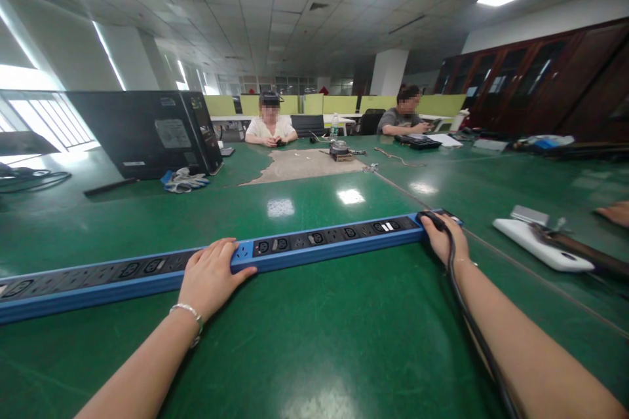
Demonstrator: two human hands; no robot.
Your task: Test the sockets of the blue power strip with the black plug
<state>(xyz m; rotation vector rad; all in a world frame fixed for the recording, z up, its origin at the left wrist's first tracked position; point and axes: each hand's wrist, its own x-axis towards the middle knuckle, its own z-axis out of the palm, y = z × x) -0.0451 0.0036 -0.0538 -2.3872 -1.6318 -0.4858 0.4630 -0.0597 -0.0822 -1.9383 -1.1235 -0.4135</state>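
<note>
A long blue power strip (314, 254) with black sockets lies across the green table, running off the left edge of the view. My left hand (211, 278) is wrapped over its middle, thumb on the near side and fingers over the top. At the strip's right end my right hand (445, 239) is closed round a black plug on a thick black cable (464, 308). That cable runs down along my right forearm. My fingers partly hide the plug and the strip's end.
On the green table (304, 353) stand a black computer case (157, 134), gloves (184, 180), and a round metal part (340, 149) on brown sheet. A white device (543, 245) lies right. Two people sit opposite; another person's hand (614, 213) shows at the right edge.
</note>
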